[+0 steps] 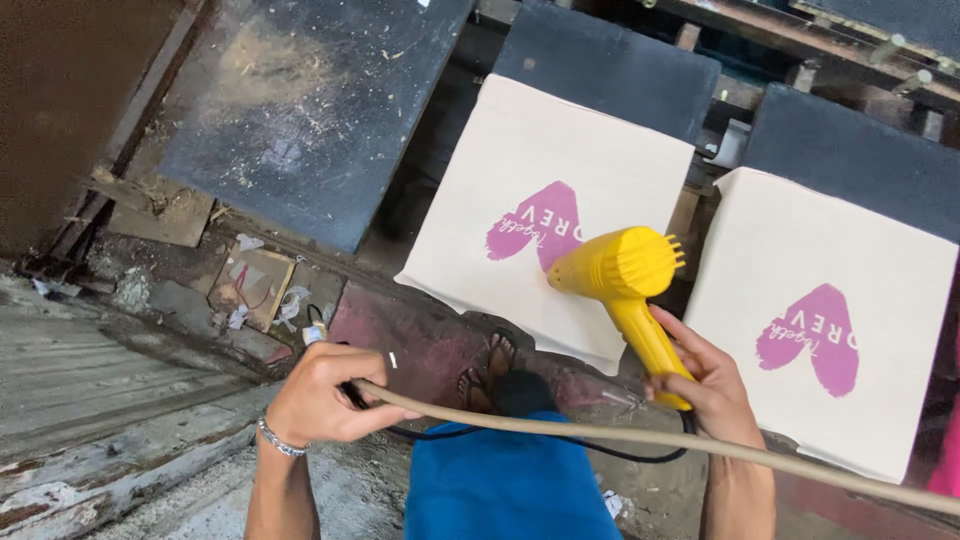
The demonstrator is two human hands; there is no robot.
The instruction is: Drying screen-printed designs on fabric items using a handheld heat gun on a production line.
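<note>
Right hand (705,385) clamped on yellow heat gun (625,285) over cloth bag (520,180); left hand (320,395) grips cord (520,428)

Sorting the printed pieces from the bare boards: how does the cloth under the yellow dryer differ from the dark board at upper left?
The cream cloth is pale and clean, with a pink heart print; the dark board is near black, bare and dusted with debris. The yellow dryer, held in the right hand, points at the cloth, not the board. Both lie flat and are roughly rectangular.
</note>
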